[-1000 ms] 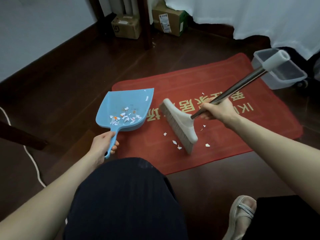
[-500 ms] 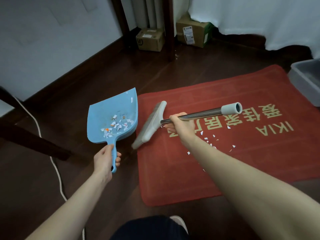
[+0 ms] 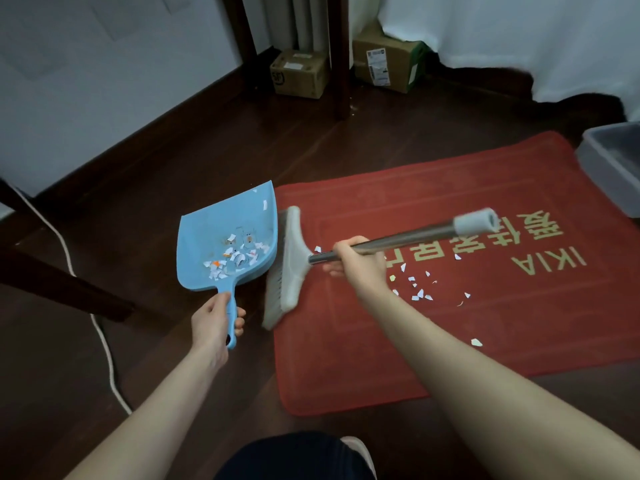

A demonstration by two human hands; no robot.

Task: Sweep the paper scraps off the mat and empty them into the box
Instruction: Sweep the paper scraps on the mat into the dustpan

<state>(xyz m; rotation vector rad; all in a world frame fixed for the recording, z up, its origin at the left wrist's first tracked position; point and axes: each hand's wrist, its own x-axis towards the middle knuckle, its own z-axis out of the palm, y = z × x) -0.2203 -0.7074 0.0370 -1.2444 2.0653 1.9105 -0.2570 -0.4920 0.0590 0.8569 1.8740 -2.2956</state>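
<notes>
The left hand (image 3: pixel 216 320) is gripping the handle of the blue dustpan (image 3: pixel 228 237), which is sitting just off the red mat's (image 3: pixel 450 341) left edge with paper scraps (image 3: pixel 235 258) lying inside it. The right hand (image 3: pixel 356 259) is clasping the broom (image 3: pixel 289 261) by its metal handle, its head lying along the mat's left edge beside the dustpan. More loose scraps (image 3: pixel 419 292) are lying on the mat's middle. The grey box (image 3: pixel 609 164) is sitting at the mat's far right corner.
</notes>
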